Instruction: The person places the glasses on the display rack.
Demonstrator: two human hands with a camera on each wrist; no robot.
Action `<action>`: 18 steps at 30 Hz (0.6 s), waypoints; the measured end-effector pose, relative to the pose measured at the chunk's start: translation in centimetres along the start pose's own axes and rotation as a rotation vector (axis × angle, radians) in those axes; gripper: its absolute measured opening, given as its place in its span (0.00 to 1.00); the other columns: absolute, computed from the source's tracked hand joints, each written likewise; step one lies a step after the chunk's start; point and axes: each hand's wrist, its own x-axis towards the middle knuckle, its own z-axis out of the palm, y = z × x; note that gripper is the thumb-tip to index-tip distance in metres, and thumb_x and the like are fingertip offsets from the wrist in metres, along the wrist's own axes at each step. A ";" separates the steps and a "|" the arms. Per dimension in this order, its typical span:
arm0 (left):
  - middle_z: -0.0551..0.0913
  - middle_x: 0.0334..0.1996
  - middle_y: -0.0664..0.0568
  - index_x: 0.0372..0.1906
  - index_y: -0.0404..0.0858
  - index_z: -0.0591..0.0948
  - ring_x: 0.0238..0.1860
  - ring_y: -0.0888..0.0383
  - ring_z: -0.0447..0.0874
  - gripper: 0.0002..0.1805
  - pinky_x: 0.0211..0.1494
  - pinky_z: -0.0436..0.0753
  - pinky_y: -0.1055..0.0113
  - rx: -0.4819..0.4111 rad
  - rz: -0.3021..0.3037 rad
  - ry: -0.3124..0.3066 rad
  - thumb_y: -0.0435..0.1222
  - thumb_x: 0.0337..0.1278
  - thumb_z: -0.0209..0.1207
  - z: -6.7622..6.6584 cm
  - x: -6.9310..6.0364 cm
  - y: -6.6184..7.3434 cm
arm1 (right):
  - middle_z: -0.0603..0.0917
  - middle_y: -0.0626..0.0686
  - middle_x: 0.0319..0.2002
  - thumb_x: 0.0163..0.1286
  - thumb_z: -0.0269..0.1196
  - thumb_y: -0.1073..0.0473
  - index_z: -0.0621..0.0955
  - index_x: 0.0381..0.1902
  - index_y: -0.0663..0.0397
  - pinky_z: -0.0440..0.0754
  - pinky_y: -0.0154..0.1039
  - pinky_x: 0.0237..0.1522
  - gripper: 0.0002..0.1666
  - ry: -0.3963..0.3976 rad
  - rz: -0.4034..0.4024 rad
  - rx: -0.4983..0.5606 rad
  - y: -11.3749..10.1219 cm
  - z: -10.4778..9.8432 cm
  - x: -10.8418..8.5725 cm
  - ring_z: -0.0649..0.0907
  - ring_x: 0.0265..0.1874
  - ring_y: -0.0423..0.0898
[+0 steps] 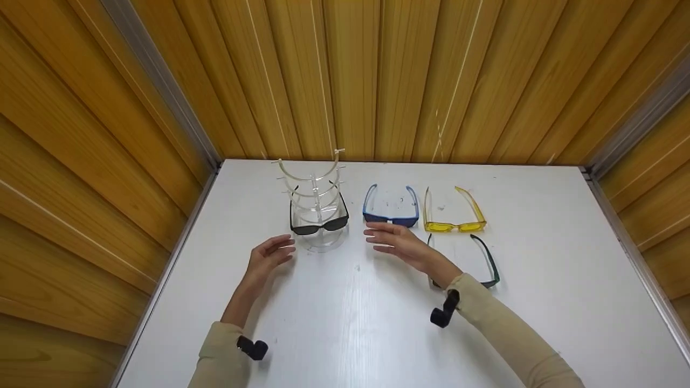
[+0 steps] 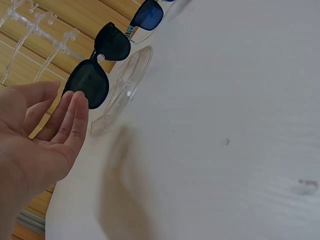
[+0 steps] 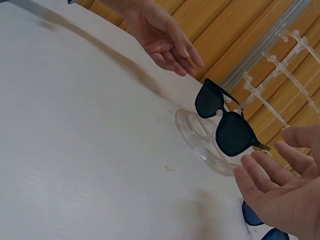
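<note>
Black sunglasses [image 1: 322, 226] hang on the lowest arm of a clear display stand [image 1: 317, 199], lenses facing the person. To the left of them is my left hand [image 1: 268, 257], fingers loosely bent and holding nothing; the left wrist view shows its fingertips close to one dark lens [image 2: 89, 84]. My right hand [image 1: 398, 243] hovers right of the stand, fingers spread and relaxed with nothing in them. Just beyond its fingertips in the head view lie blue sunglasses [image 1: 390, 220]. The stand's round base [image 3: 197, 142] shows below the black pair in the right wrist view.
Yellow glasses [image 1: 455, 227] lie with temples unfolded at the right. Dark green glasses [image 1: 491, 264] are nearer, partly hidden by the right forearm. The stand's upper arms carry no glasses. Wood-patterned panels [image 1: 350, 81] close off the back and sides of the white table [image 1: 345, 334].
</note>
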 end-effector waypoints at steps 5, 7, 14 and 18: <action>0.83 0.58 0.36 0.64 0.26 0.76 0.49 0.61 0.88 0.22 0.58 0.87 0.63 0.018 -0.007 -0.061 0.23 0.66 0.59 1.2 -0.2 0.3 | 0.68 0.66 0.75 0.80 0.55 0.59 0.64 0.76 0.63 0.70 0.52 0.76 0.32 -0.044 -0.014 -0.042 -0.5 -1.0 -2.3 0.73 0.73 0.57; 0.83 0.59 0.35 0.65 0.25 0.75 0.49 0.61 0.88 0.23 0.58 0.87 0.64 0.018 -0.009 -0.095 0.23 0.67 0.58 1.6 -0.3 0.4 | 0.68 0.65 0.75 0.80 0.55 0.58 0.64 0.76 0.63 0.72 0.51 0.75 0.31 -0.057 -0.019 -0.047 -0.5 -1.4 -3.4 0.73 0.72 0.57; 0.82 0.59 0.34 0.65 0.21 0.73 0.50 0.59 0.88 0.24 0.57 0.88 0.65 0.030 0.014 -0.191 0.25 0.66 0.60 2.7 -0.4 0.6 | 0.70 0.62 0.75 0.81 0.55 0.55 0.67 0.76 0.60 0.75 0.46 0.73 0.30 -0.045 -0.007 -0.041 0.1 -3.2 -6.6 0.73 0.73 0.56; 0.82 0.59 0.35 0.65 0.22 0.73 0.50 0.61 0.88 0.24 0.57 0.88 0.63 0.038 0.030 -0.245 0.24 0.67 0.59 3.5 -0.4 0.8 | 0.71 0.61 0.74 0.81 0.54 0.54 0.64 0.77 0.62 0.75 0.44 0.73 0.32 -0.030 -0.012 -0.047 0.0 -4.9 -8.4 0.75 0.72 0.51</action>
